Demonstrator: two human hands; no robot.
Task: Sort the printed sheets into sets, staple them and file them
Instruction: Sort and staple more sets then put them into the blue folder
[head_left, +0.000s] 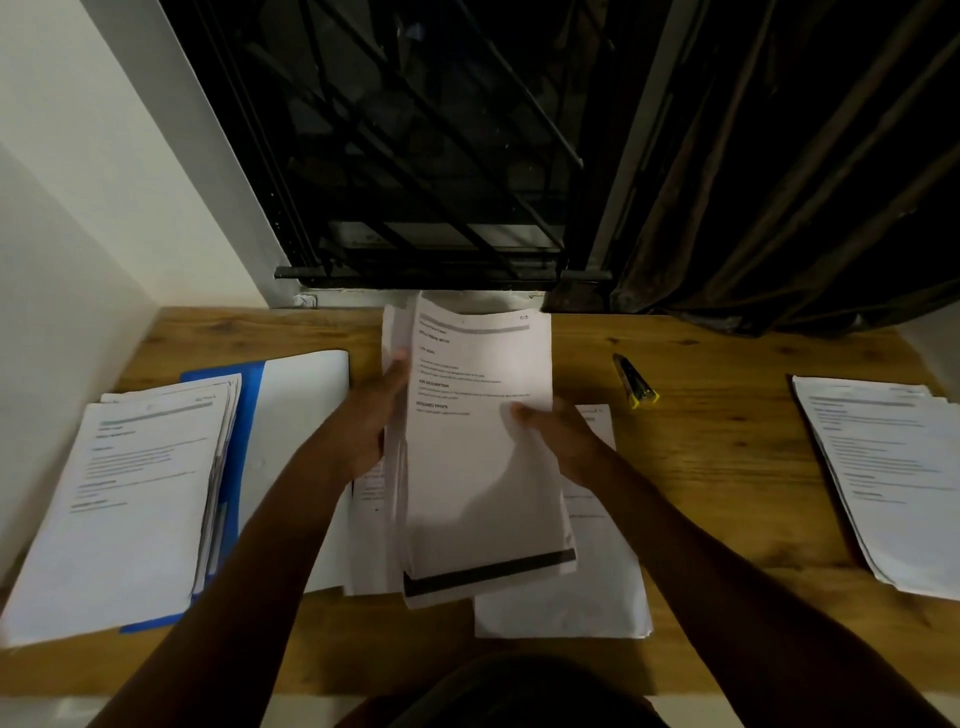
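The left hand (371, 423) and right hand (563, 441) grip a sheaf of printed sheets (478, 478) over the desk's (727, 499) centre; its top page reads "REQUIRED PROPS". One stack (140, 499) lies at 9 o'clock, another stack (883, 467) at 3.

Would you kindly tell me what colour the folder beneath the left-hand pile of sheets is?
Bright blue; the flat blue folder shows best in the head view.

Wooden desk (727, 493) below barred window (415, 130), dark curtain (805, 208) at right
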